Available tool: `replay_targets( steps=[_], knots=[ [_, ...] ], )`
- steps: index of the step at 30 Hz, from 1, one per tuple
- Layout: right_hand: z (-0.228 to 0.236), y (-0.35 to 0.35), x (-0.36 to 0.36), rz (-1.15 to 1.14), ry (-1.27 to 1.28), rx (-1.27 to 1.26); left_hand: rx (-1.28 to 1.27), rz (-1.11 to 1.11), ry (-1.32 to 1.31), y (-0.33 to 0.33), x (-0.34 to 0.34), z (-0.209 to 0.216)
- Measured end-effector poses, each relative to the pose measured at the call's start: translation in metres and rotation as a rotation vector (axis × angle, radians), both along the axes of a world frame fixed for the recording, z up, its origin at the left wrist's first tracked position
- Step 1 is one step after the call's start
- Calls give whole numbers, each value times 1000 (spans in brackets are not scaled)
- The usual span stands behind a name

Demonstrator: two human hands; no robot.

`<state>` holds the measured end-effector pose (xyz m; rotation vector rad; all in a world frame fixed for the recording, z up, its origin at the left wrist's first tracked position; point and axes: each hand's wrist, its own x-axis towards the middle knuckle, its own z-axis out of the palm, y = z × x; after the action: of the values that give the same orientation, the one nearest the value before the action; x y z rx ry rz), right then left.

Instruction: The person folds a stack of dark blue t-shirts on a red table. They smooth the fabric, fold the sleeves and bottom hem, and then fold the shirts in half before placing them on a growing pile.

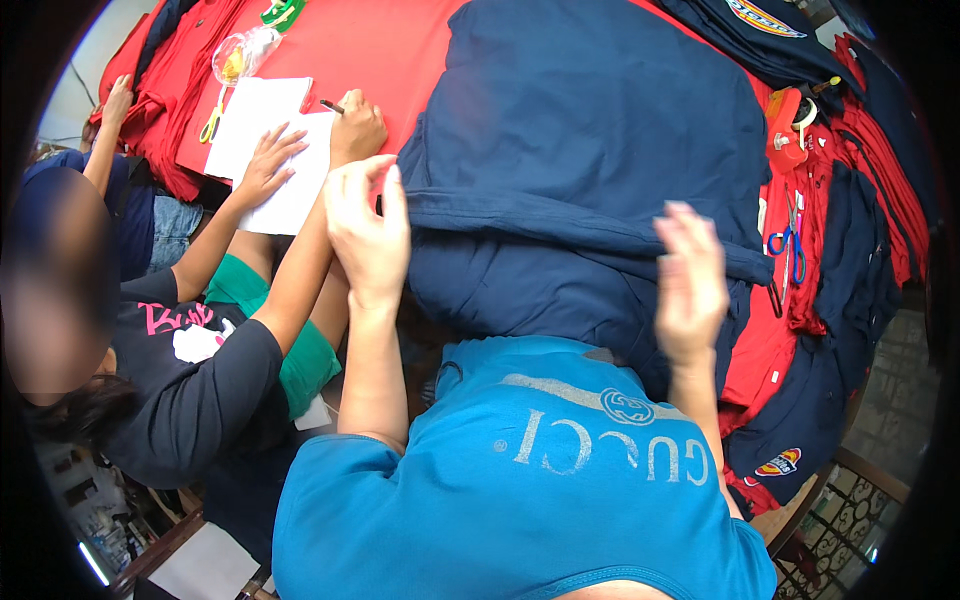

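Note:
A large navy garment (590, 110) lies spread before me on the red-covered table, its near part hanging over the edge towards my lap. Across it runs a narrow folded band of the same cloth (560, 222). My left hand (370, 230) is raised at the band's left end, thumb and fingers apart; whether it touches the cloth I cannot tell. Over the band's right part hovers my right hand (692, 280), fingers stretched out and slightly blurred by motion. I see nothing held in either hand.
On my left a person writes with a pen (332, 106) on white paper (262, 135). Yellow scissors (211, 125) and a clear container (240, 58) are beside it. To the right lie blue-handled scissors (788, 245), a red tape dispenser (786, 140) and piles of red and navy garments (850, 260).

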<state>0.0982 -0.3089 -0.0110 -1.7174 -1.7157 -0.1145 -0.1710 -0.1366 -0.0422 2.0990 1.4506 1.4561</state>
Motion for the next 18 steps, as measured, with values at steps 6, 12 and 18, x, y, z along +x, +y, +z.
replay_targets(
  steps=[6, 12, 18],
  knots=[
    [-64, 47, -72, 392, -284, -439, -21, -417, 471, -65, 47, -49],
    [-66, 46, -73, 379, -224, -348, -122, -435, 365, -70, 45, -62],
    [-68, 40, -66, 371, -170, -327, -135, -405, 441, -69, 48, -64]
  ],
)
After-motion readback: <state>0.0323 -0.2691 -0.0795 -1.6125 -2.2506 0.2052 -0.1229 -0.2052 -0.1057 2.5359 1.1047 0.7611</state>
